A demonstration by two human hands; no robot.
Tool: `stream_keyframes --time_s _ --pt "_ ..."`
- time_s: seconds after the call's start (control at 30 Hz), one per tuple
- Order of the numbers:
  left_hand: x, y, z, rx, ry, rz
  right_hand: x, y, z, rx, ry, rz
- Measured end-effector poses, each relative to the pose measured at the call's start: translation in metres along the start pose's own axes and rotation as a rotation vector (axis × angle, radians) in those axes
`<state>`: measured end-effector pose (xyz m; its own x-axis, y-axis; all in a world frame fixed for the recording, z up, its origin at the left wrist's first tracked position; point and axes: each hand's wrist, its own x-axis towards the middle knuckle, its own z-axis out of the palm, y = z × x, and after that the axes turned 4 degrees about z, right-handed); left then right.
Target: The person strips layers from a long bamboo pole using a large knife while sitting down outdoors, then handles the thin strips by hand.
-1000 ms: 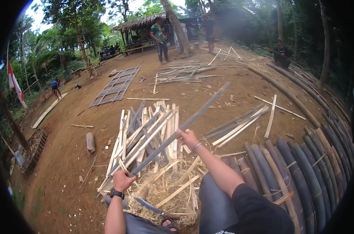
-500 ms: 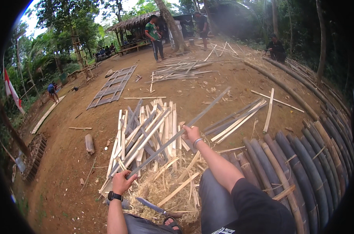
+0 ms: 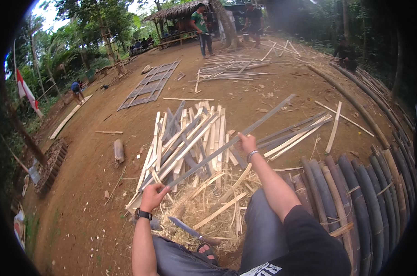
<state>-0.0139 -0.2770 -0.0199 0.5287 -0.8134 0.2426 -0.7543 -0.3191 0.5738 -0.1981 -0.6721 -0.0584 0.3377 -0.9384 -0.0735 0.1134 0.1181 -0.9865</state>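
Observation:
A long dark bamboo strip (image 3: 269,112) slants from near my knees up to the right. Near its lower end, my left hand (image 3: 154,198) is closed on it, a black watch on that wrist. Farther along, my right hand (image 3: 246,143) grips the same strip from the right side. Under the strip lies a pile of split bamboo slats (image 3: 185,133), some pale side up and others dark. A machete (image 3: 185,227) with a wooden handle rests on shavings (image 3: 181,207) between my legs, close to my sandalled foot.
Bundled dark bamboo poles (image 3: 362,202) stand close on my right. A short bamboo log (image 3: 119,151) lies left of the pile. Beyond are a bamboo lattice frame (image 3: 151,85), more strips (image 3: 234,68) and several people near a thatched shelter (image 3: 174,13).
The whole view has shifted, so the pile and surroundings sit farther right and higher. Both hands keep their hold on the strip, with little change in its slant.

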Motion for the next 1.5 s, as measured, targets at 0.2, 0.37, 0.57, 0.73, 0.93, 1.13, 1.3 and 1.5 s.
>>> stream_keyframes --time_s 0.2,0.37,0.57,0.73,0.93,1.13,1.3,1.5 --pt "0.003 -0.038 0.0 -0.506 -0.047 -0.352 0.017 0.009 -0.015 0.084 -0.024 0.011" --pt "-0.009 -0.059 -0.011 -0.816 -0.031 -0.485 0.016 0.012 -0.007 0.149 -0.088 0.023" --pt "-0.008 -0.05 -0.017 -1.108 0.042 -0.573 0.02 0.013 -0.011 0.236 -0.148 0.02" --pt "-0.005 -0.05 -0.013 -1.306 0.034 -0.513 0.022 0.013 -0.017 0.219 -0.091 0.026" --pt "-0.009 -0.047 -0.019 -1.446 0.029 -0.314 0.004 -0.002 -0.009 0.23 -0.073 0.053" --pt "-0.003 -0.032 -0.016 -1.487 0.057 -0.213 0.002 -0.002 -0.011 0.191 -0.002 0.042" --pt "-0.003 -0.031 -0.015 -1.438 0.102 -0.144 0.0 -0.001 -0.007 0.162 0.028 0.038" --pt "0.002 -0.019 -0.01 -1.342 0.261 -0.061 -0.003 -0.002 -0.003 0.148 0.069 0.054"
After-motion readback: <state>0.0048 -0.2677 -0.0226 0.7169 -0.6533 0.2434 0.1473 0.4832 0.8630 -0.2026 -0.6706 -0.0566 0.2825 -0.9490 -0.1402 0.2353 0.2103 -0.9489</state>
